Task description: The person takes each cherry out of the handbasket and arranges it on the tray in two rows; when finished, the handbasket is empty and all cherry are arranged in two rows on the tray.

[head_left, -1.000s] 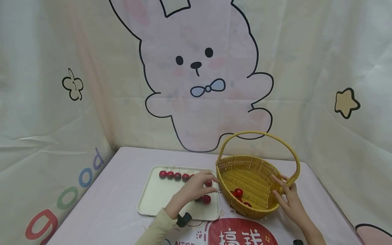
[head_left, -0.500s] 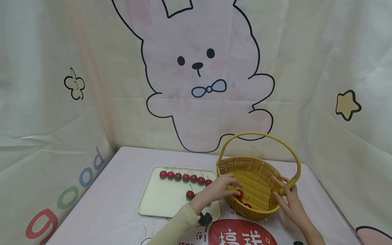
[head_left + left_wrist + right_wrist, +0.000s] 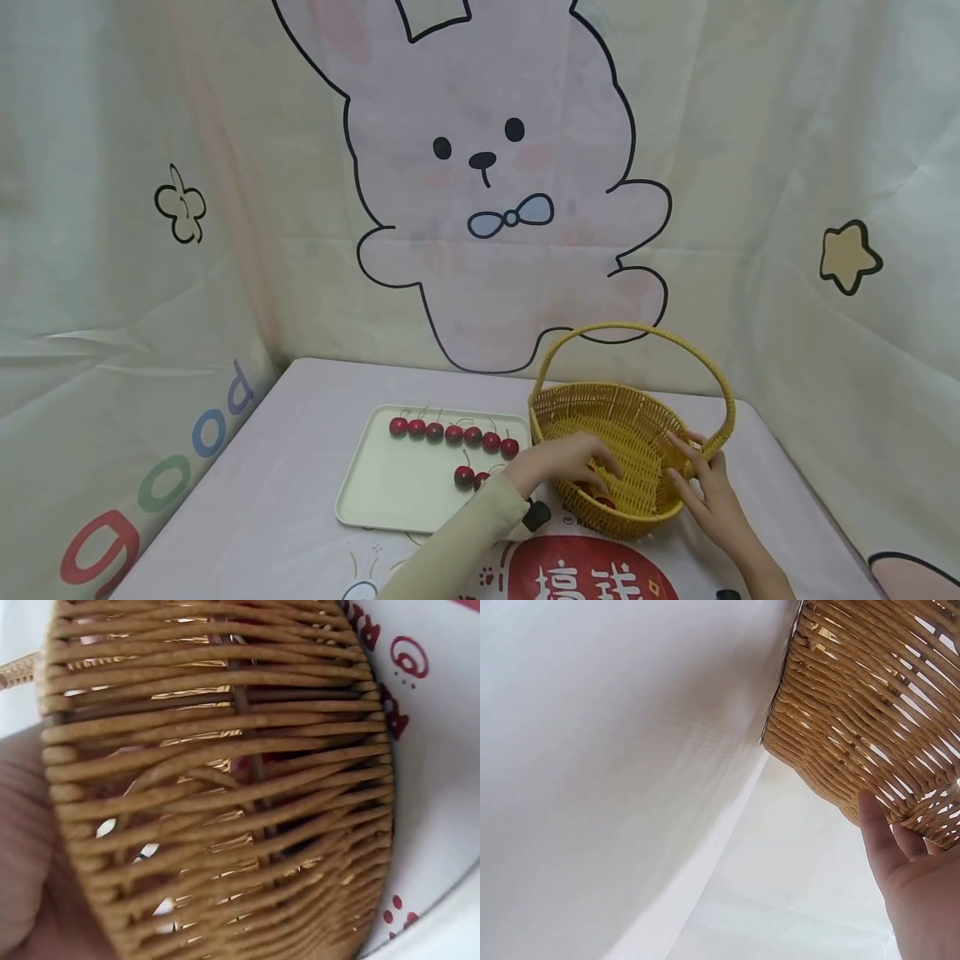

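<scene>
The left hand (image 3: 566,460) reaches over the near left rim of the basket (image 3: 637,450), its fingers bent down inside the bowl; whether a cherry sits between them cannot be told. The right hand (image 3: 712,496) grips the basket's right side beside the foot of the handle (image 3: 622,325), and in the right wrist view its fingers lie against the outside of the weave. In the bowl, one red cherry (image 3: 605,502) shows near the front wall, just below the left hand, with more red partly hidden behind that hand. The basket stands on the tabletop (image 3: 277,467), just right of the white tray (image 3: 397,483). On the tray, seven stemmed cherries (image 3: 453,433) run in a line along the far side, and two others (image 3: 464,477) show nearer, the right one partly covered by the left arm. A pale sleeve (image 3: 465,546) covers that arm, with a black device (image 3: 536,515) at the wrist. The left wrist view is mostly woven wall, with bits of red behind its gaps. In front of the basket is a red printed patch (image 3: 592,558) with white characters; behind, a large rabbit (image 3: 495,275) is drawn on the cloth
</scene>
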A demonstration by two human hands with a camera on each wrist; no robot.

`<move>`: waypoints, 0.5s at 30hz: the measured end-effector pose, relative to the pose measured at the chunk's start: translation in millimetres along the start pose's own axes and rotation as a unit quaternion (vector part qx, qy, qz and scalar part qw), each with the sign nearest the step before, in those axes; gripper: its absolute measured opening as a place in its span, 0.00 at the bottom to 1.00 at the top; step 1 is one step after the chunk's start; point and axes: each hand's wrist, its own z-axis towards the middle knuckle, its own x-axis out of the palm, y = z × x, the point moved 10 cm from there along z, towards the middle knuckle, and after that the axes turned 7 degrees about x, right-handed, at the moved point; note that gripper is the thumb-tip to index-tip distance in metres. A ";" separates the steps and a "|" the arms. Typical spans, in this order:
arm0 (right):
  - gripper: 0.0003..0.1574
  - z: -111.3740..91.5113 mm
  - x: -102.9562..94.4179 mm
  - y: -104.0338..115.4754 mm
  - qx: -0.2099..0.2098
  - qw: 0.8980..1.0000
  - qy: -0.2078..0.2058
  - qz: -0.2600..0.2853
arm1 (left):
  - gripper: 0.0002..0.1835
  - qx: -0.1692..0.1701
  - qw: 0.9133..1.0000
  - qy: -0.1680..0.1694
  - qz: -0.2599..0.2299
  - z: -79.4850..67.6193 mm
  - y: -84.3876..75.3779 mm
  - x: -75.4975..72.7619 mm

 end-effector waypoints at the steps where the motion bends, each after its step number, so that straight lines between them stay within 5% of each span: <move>1: 0.36 0.0 0.0 -0.1 0.000 1.000 0.000 0.000 | 0.15 0.002 1.000 0.015 -0.009 2.8 -0.8 3.1; 7: 0.35 0.1 0.5 -1.1 0.004 1.000 0.001 -0.006 | 0.15 -0.016 0.996 0.082 -0.029 11.0 2.3 17.3; 15: 0.35 0.0 0.9 -1.3 0.009 1.000 0.002 -0.014 | 0.13 -0.034 0.990 0.126 -0.048 13.4 8.5 27.7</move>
